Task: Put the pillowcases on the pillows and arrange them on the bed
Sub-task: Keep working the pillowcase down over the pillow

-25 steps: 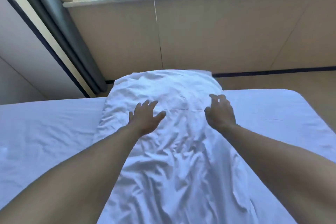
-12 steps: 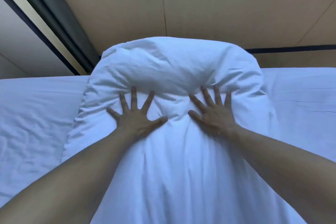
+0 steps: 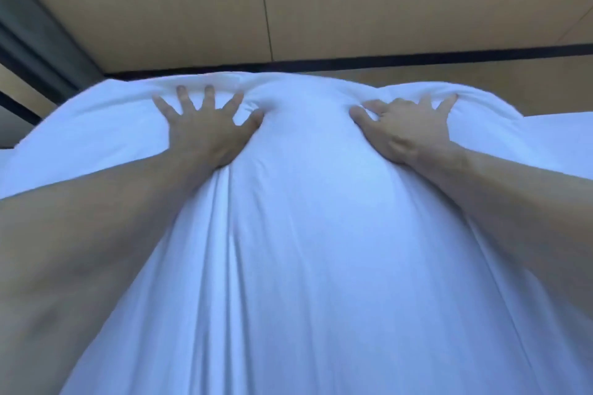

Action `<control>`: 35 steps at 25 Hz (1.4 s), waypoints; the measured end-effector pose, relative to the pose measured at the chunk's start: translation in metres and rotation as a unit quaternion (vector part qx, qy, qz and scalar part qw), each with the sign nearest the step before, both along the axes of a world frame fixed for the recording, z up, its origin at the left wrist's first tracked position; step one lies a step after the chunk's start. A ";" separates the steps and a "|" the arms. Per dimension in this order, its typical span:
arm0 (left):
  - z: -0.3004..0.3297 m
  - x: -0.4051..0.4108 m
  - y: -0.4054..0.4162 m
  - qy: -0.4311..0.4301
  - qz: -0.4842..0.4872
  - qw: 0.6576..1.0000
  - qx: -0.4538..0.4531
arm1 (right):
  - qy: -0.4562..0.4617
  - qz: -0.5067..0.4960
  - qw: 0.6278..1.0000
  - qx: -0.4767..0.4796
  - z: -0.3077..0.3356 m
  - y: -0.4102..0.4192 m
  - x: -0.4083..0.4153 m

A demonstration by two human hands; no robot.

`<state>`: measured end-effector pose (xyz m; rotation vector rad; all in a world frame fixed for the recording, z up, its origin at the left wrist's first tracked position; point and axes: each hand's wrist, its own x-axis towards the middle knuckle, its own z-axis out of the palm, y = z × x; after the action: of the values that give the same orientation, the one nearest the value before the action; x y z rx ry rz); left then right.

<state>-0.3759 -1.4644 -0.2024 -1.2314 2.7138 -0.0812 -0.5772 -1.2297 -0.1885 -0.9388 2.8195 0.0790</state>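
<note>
A white pillow in its white pillowcase (image 3: 308,234) lies lengthwise on the bed (image 3: 558,144) and fills most of the view, its far end against the wall. My left hand (image 3: 205,128) presses flat on the far left part of the pillow, fingers spread straight. My right hand (image 3: 407,128) presses on the far right part, fingers spread and sinking into the fabric. The pillow bulges up between both hands, and long folds run from there toward me. No other pillow is in view.
A tan panelled wall (image 3: 353,0) with a dark horizontal strip (image 3: 417,58) rises just behind the pillow. A dark grey curtain (image 3: 35,42) hangs at the far left. White bed sheet shows at the left edge and at the right.
Both hands slid further up the pillow toward the wall, pressing it down and pushing it forward. The view moved in closer and lower, so the window dropped out of sight.
</note>
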 end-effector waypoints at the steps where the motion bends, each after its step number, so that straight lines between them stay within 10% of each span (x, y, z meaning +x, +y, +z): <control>1: -0.002 -0.005 -0.004 0.005 -0.001 1.000 0.007 | 0.008 0.001 1.000 0.006 -0.002 0.000 0.003; 15: -0.007 0.005 0.004 0.055 -0.012 0.998 0.010 | -0.100 0.053 0.993 -0.033 0.051 0.055 0.113; 24: 0.014 0.002 0.014 0.020 -0.006 1.000 -0.018 | 0.022 0.132 0.971 -0.200 -0.020 0.109 0.179; 35: 0.058 0.227 0.232 -0.001 -0.037 0.998 0.046 | 0.037 0.125 0.985 -0.116 -0.009 0.114 0.181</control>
<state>-0.1491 -1.2326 -0.1441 -1.1066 2.7272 0.0343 -0.3963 -1.1161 -0.1973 -1.3655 2.8041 -0.1908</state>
